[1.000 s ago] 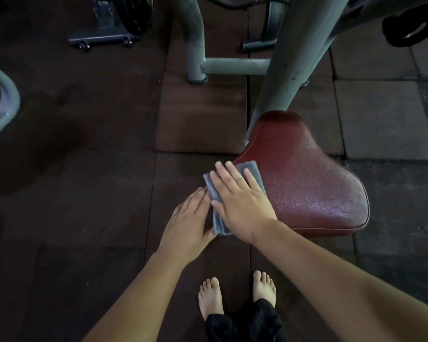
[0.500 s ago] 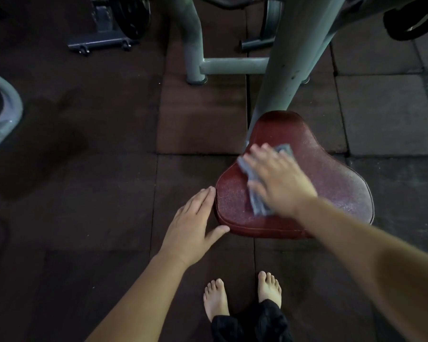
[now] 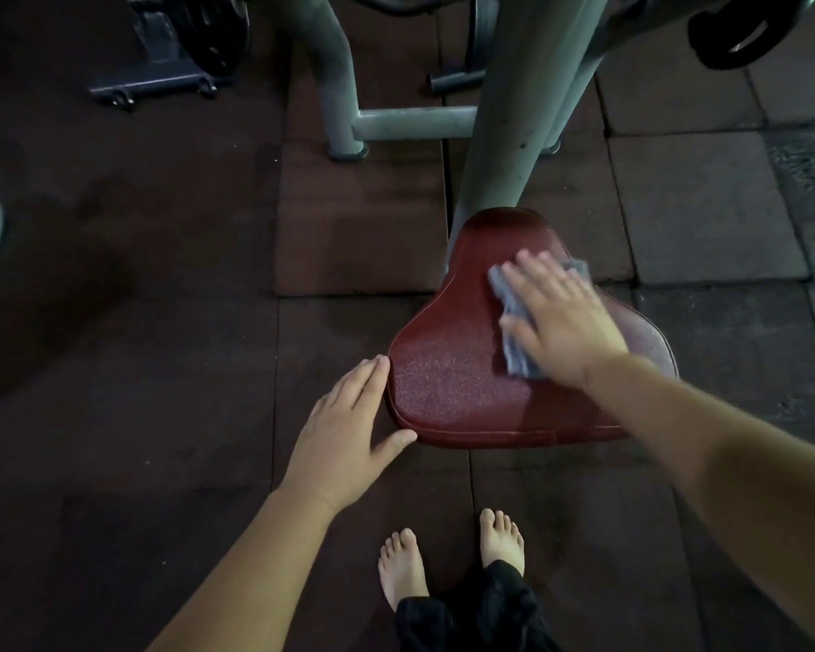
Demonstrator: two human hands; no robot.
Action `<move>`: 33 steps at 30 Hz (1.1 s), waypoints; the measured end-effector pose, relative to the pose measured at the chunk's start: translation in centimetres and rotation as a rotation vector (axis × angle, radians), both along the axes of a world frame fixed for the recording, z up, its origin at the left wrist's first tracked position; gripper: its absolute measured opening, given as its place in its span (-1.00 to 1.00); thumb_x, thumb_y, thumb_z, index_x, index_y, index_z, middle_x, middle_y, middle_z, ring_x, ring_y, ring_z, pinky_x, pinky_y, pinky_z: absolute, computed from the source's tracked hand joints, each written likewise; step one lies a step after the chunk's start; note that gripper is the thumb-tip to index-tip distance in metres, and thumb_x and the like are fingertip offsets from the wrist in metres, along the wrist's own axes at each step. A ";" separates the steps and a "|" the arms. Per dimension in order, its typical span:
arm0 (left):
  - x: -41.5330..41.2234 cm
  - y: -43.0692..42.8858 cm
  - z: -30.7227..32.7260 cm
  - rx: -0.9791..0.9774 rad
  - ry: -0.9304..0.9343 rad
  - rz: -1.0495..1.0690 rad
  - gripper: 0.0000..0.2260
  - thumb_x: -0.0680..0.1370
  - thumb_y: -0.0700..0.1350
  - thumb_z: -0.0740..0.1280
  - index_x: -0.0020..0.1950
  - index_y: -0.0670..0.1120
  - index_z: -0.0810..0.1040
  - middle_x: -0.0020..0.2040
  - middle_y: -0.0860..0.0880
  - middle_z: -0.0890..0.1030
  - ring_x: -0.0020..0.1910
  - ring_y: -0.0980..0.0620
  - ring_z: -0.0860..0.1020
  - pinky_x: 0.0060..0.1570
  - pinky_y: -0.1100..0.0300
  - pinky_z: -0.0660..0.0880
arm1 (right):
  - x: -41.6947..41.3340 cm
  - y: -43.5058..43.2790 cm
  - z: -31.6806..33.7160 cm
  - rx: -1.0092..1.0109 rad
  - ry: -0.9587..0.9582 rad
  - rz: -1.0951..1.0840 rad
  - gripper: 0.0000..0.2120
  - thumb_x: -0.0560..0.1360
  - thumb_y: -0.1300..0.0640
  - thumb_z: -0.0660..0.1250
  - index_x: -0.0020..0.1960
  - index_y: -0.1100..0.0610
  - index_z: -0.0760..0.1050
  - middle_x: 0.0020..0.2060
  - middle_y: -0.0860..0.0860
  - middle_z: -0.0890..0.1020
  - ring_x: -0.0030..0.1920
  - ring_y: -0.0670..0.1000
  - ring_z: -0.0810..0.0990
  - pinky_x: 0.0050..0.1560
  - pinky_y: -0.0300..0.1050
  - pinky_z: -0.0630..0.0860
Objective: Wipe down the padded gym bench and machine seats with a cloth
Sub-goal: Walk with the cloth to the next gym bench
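Red padded seat (speckled sheen) under grey cloth

blurred by motion: right hand, covering most of folded grey cloth; hidden under forearm: near right corner of dark red padded seat.

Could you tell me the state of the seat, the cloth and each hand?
seat: bare at the left, cloth on its right part.
cloth: crumpled, pressed onto the seat.
right hand: fingers straight, pressing the cloth.
left hand: fingers straight, at the seat's left edge.
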State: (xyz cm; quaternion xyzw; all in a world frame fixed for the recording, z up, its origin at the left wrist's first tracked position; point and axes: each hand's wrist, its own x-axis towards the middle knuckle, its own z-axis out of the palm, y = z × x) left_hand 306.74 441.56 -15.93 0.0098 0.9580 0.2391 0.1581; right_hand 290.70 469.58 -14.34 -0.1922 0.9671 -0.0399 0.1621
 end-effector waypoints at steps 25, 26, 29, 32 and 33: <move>0.2 0.3 0.1 -0.020 0.000 -0.003 -0.18 0.62 0.35 0.17 0.70 0.08 -0.19 0.71 0.11 -0.07 0.67 0.12 -0.07 0.60 0.09 0.01 | 6.1 5.9 -0.2 0.066 0.015 -0.476 -0.22 0.62 -0.34 -0.15 0.69 0.08 -0.12 0.68 0.07 -0.08 0.67 0.07 -0.17 0.65 0.15 -0.08; 0.2 0.4 0.2 -0.020 0.008 0.001 -0.18 0.62 0.35 0.17 0.70 0.08 -0.18 0.71 0.10 -0.06 0.67 0.12 -0.06 0.59 0.10 0.00 | 7.0 4.8 -0.2 0.084 0.012 -0.408 -0.25 0.64 -0.32 -0.17 0.69 0.07 -0.17 0.67 0.06 -0.13 0.66 0.06 -0.22 0.65 0.14 -0.11; 0.2 0.4 0.2 -0.017 0.016 0.002 -0.18 0.62 0.34 0.19 0.70 0.07 -0.16 0.71 0.10 -0.04 0.67 0.12 -0.05 0.57 0.14 -0.03 | 8.7 4.7 0.5 0.057 -0.018 -0.135 -0.28 0.64 -0.31 -0.13 0.69 0.01 -0.16 0.67 -0.04 -0.14 0.65 -0.02 -0.25 0.64 0.05 -0.16; 0.1 0.3 0.2 -0.033 0.028 -0.013 -0.18 0.62 0.35 0.18 0.70 0.06 -0.17 0.70 0.10 -0.06 0.67 0.13 -0.06 0.54 0.19 -0.07 | 4.6 5.5 0.1 0.019 0.012 -0.189 -0.32 0.66 -0.27 -0.06 0.69 0.01 -0.02 0.67 -0.03 -0.01 0.67 -0.02 -0.11 0.65 0.08 -0.07; 0.1 0.2 0.2 -0.037 0.030 -0.017 -0.18 0.62 0.35 0.17 0.70 0.06 -0.17 0.70 0.10 -0.05 0.67 0.13 -0.06 0.53 0.19 -0.07 | 2.2 4.9 -0.3 0.017 0.016 -0.260 -0.32 0.67 -0.25 -0.03 0.69 0.03 -0.01 0.68 0.00 0.02 0.67 0.02 -0.07 0.65 0.10 -0.04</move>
